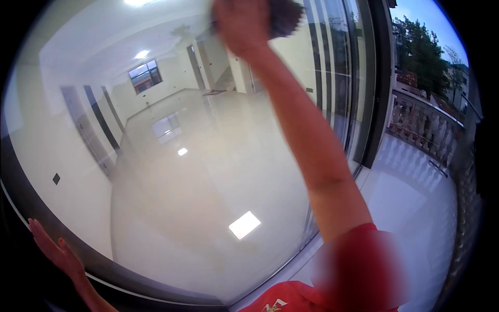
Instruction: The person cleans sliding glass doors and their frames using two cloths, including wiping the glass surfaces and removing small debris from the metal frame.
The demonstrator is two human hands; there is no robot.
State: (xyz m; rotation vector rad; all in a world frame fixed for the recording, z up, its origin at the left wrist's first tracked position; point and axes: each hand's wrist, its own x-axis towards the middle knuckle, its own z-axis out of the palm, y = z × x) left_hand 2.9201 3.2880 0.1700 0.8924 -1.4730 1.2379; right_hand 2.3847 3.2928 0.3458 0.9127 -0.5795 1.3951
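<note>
A large glass pane (202, 167) in a dark frame (144, 282) fills most of the view before me. High on the glass, my right hand (241, 27) presses a dark cloth (287, 17) with a jagged edge; the top of both is cut off by the picture's rim. The hand is slightly blurred, and its fingers are partly hidden. Down at the lower left, my left hand (56, 247) is at the dark frame's edge, fingers stretched and thumb apart, with nothing in it. Whether its palm bears on the frame is hard to tell.
Behind the glass lies a room with a glossy tiled floor (175, 202), doors and a far window (145, 76). More dark-framed glass panels (331, 58) stand at the right. Outside, a pale tiled balcony floor (405, 195) runs along a stone balustrade (425, 124). A dark bar-shaped object (438, 169) lies there.
</note>
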